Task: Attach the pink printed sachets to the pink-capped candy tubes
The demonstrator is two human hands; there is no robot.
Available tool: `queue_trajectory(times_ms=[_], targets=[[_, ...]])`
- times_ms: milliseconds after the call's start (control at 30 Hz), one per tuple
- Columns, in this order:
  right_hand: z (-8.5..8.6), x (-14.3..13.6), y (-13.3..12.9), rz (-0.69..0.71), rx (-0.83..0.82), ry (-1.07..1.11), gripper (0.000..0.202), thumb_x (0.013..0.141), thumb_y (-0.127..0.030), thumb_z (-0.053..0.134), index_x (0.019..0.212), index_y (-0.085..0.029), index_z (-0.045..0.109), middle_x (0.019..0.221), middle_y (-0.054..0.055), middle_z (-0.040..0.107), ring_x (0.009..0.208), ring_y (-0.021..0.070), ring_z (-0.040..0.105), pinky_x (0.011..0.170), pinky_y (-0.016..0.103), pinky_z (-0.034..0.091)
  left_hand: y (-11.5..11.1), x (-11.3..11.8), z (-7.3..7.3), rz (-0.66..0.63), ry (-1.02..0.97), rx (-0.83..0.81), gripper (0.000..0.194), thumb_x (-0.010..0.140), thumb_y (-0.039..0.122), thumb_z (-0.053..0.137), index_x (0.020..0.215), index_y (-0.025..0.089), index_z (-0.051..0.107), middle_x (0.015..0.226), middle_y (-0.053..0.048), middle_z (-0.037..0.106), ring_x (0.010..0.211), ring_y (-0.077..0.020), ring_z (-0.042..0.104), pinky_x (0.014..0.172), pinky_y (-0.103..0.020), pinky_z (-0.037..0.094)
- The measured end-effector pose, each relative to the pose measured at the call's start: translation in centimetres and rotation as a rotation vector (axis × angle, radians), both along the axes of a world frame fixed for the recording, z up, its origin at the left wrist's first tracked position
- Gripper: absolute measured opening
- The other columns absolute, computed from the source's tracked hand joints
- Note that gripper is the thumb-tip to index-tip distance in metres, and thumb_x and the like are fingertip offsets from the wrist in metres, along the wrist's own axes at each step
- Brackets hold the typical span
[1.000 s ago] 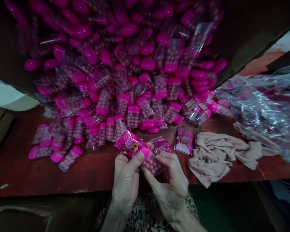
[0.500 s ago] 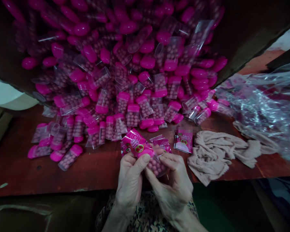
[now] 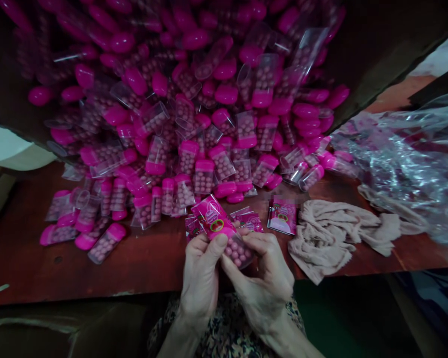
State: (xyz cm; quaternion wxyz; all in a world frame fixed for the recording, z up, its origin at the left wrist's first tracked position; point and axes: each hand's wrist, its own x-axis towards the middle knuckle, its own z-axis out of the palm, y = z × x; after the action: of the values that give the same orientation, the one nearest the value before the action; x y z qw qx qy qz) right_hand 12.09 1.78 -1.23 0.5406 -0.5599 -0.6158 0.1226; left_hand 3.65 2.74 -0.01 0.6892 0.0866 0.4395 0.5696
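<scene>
Both hands meet at the near edge of the worktop (image 3: 37, 268), a dark red-brown surface. Left hand (image 3: 199, 276) and right hand (image 3: 263, 276) together pinch one small clear candy box (image 3: 236, 250) filled with pale pink beads. The left thumb presses on the box's pink cap end; the right fingers curl around its clear end from above and beneath. A pink printed label (image 3: 213, 220) lies against the capped end and sticks up and away from the hands, tilted toward the left. The box is held just above the worktop edge, not resting on it.

Just beyond the hands, a few loose labels (image 3: 251, 220) lie flat on the worktop, and one more label (image 3: 282, 220) lies apart to the right, partly blurred.

Farther back, a large heap of candy boxes (image 3: 194, 114) spreads over the worktop, clear bodies with pink caps, lying every way and overlapping. A few strays lie on the left; one stray box (image 3: 105, 243) rests alone nearest the front edge.

Right of the labels, a crumpled beige cloth (image 3: 332, 233) lies on the worktop. Beyond it, at the right side, a crinkled clear plastic bag (image 3: 403, 164) holds more pink items, too blurred to tell exactly.

A patterned garment (image 3: 224, 333) shows below the wrists.
</scene>
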Motion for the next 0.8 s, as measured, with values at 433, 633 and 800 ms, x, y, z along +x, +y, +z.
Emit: queue_trajectory(times_ms=[433,633,800], targets=[[0.1,-0.3,-0.2,0.086,-0.010,-0.018,0.028,0.070,-0.008,0.071,0.094,-0.014,0.058,0.084,0.007,0.062,0.080,0.0173,0.062,0.069,0.031,0.057,0.1,-0.3,0.3,0.058,-0.015,-0.044,0.018,0.076,0.027,0.065,0.086,0.013,0.072,0.076,-0.008,0.073,0.081,-0.0204,0.068,0.084,-0.036,0.050],[0.5,-0.5,-0.1,0.111,-0.094,0.015,0.024,0.071,-0.012,0.068,0.092,-0.018,0.059,0.078,0.002,0.061,0.070,0.0140,0.061,0.061,0.027,0.057,0.0,-0.6,0.2,0.150,-0.005,-0.074,0.016,0.074,0.028,0.067,0.080,0.013,0.071,0.079,-0.009,0.073,0.085,-0.0215,0.067,0.084,-0.035,0.050],[0.2,-1.0,-0.4,0.074,-0.019,-0.017,0.025,0.072,-0.008,0.067,0.095,-0.016,0.059,0.080,0.004,0.062,0.072,0.0151,0.062,0.063,0.028,0.058,-0.2,0.2,0.3,0.193,0.003,-0.087,0.013,0.070,0.024,0.070,0.080,0.015,0.071,0.080,-0.008,0.073,0.084,-0.0218,0.068,0.082,-0.035,0.051]])
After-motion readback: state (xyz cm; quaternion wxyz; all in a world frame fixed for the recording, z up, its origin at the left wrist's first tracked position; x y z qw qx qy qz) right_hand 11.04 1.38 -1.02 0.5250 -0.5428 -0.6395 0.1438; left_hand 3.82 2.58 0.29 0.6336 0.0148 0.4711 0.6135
